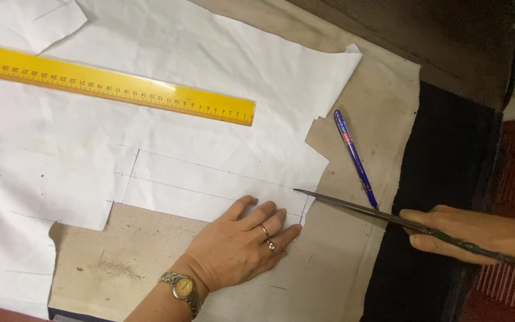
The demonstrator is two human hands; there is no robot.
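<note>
The left hand (242,238) lies flat with fingers spread on the white cloth (168,149) on the counter (120,268). The right hand (472,232) grips the scissors (359,209), whose tip touches the cloth's edge. A blue pen (354,156) and yellow ruler (111,83) lie nearby.

Soft even light, slight blur

Yellow ruler (114,83), blue pen (355,158), beige underlay (353,262)
</note>
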